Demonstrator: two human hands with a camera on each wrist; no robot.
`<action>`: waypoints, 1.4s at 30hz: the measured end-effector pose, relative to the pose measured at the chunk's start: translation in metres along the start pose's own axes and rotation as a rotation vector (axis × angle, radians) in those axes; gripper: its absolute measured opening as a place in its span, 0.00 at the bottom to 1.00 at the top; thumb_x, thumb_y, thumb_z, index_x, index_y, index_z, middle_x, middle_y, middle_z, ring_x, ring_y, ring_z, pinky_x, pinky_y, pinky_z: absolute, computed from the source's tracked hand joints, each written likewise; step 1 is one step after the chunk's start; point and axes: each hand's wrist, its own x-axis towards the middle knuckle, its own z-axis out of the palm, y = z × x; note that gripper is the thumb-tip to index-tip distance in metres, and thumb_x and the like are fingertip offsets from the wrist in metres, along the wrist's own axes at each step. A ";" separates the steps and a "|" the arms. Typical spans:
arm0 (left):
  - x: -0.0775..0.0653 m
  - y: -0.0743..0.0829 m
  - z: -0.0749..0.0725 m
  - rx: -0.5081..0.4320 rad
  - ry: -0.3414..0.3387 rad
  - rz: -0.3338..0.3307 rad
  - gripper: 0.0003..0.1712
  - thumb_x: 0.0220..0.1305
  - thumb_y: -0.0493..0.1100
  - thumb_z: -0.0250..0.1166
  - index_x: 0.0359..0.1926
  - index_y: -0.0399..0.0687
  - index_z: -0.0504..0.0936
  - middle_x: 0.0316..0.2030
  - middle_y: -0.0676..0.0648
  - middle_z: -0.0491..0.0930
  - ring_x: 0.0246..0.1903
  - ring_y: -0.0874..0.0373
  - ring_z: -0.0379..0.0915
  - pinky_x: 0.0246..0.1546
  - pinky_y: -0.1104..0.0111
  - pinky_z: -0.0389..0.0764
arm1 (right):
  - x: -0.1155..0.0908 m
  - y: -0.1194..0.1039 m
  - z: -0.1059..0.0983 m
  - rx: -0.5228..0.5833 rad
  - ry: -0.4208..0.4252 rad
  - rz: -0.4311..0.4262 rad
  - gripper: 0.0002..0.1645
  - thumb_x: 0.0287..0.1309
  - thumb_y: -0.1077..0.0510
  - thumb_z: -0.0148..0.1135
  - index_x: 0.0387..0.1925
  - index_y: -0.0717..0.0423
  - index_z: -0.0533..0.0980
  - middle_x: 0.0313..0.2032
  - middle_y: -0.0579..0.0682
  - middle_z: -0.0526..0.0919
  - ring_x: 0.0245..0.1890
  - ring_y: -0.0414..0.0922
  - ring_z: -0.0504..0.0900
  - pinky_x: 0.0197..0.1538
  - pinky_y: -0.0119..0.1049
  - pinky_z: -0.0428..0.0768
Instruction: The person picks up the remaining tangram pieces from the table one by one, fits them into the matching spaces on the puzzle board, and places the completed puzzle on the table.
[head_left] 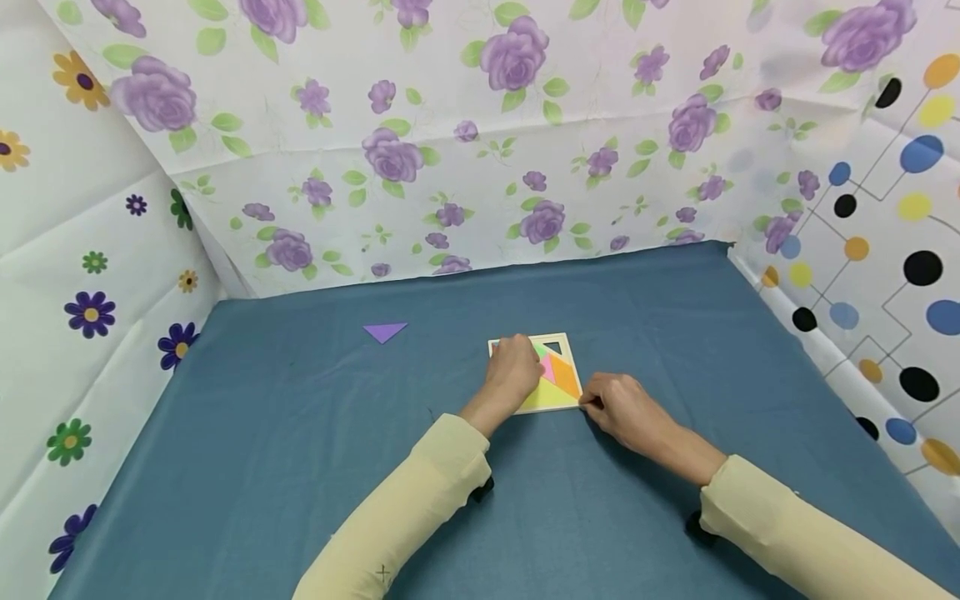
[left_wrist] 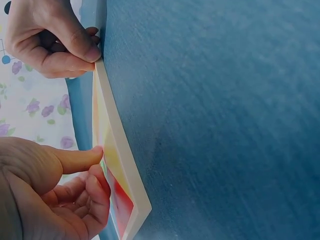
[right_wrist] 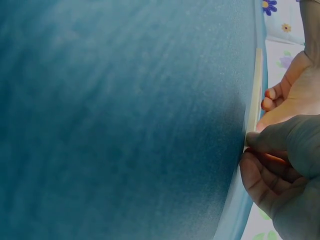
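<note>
A square tangram tray [head_left: 558, 337] with a pale wooden rim lies on blue cloth. In it show yellow [head_left: 551, 397], orange [head_left: 562, 375], pink [head_left: 547, 365] and green pieces, plus a red piece [left_wrist: 121, 202] in the left wrist view. A dark triangular gap shows in its far right corner. My left hand [head_left: 515, 368] reaches over the tray's left part, thumb and forefinger close together on the pieces beside a green strip; I cannot tell whether they pinch one. My right hand [head_left: 626, 408] pinches the tray's near right corner between thumb and fingers.
A purple triangle piece [head_left: 385, 332] lies apart on the blue cloth [head_left: 300, 433], left of the tray. Floral sheeting [head_left: 450, 167] hangs behind the table. Patterned sheets stand along the left and right sides.
</note>
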 end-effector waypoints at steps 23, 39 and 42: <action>-0.011 -0.034 -0.039 0.046 0.096 0.035 0.07 0.70 0.39 0.65 0.41 0.49 0.90 0.37 0.50 0.86 0.33 0.55 0.79 0.33 0.60 0.80 | 0.001 0.000 -0.001 0.004 -0.009 0.009 0.07 0.58 0.71 0.71 0.34 0.58 0.88 0.31 0.45 0.83 0.30 0.37 0.80 0.35 0.35 0.83; -0.016 -0.082 -0.075 0.019 0.078 0.025 0.06 0.71 0.41 0.68 0.43 0.44 0.89 0.37 0.48 0.85 0.32 0.54 0.77 0.37 0.60 0.79 | 0.002 -0.003 -0.001 -0.004 -0.009 0.014 0.07 0.57 0.71 0.72 0.33 0.58 0.88 0.30 0.45 0.83 0.29 0.36 0.79 0.34 0.33 0.83; -0.017 -0.094 -0.084 0.017 0.069 0.034 0.07 0.71 0.40 0.67 0.44 0.43 0.89 0.40 0.46 0.86 0.36 0.53 0.80 0.41 0.58 0.81 | 0.002 -0.004 0.000 -0.006 -0.010 0.017 0.07 0.57 0.71 0.72 0.33 0.58 0.88 0.30 0.45 0.83 0.29 0.36 0.79 0.34 0.33 0.83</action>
